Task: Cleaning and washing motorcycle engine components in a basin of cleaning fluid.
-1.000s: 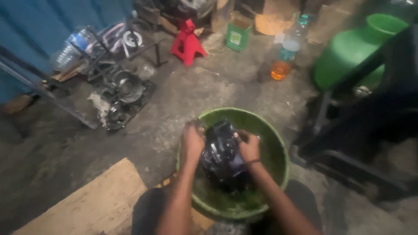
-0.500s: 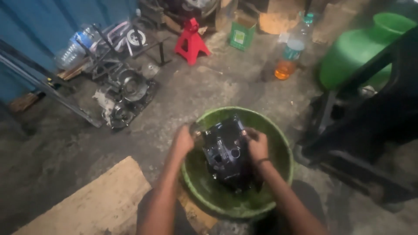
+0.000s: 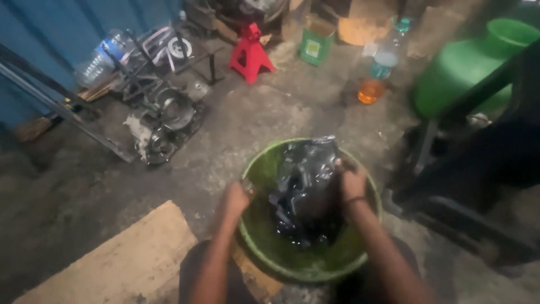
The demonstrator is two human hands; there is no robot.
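Down at the bottom middle of the head view sits a round green plastic basin (image 3: 261, 169) on a rough grey concrete floor (image 3: 253, 121), and inside it stands a black, wet, shiny metal engine part (image 3: 304, 188), tilted a bit with its top leaning toward the far rim. Greenish liquid pools in the bottom of the basin around its base.

Right hand (image 3: 351, 181) is pressed against the right side of the engine part, fingers wrapped onto it, so it's gripping the part. There's a dark band on that wrist. Left hand (image 3: 236, 198) is at the basin's left rim, just beside the part; the picture is blurry here and I honestly can't tell if those fingers are closed on the rim, on the part, or just resting there.

Stuff around it: a pale wooden board (image 3: 118, 259) lies flat on the floor to the lower left, close to the basin. Further up left there's a heap of greasy metal engine pieces (image 3: 166, 115) next to a blue corrugated wall (image 3: 67, 34), with a clear plastic bottle (image 3: 98, 62) lying by it. A red jack stand (image 3: 250, 53) stands upright near the top, a small green box (image 3: 315, 45) just right of it. A plastic bottle with orange liquid (image 3: 374, 79) stands further right, and a big green plastic jug (image 3: 467, 67) fills the top right corner, well apart from the basin.
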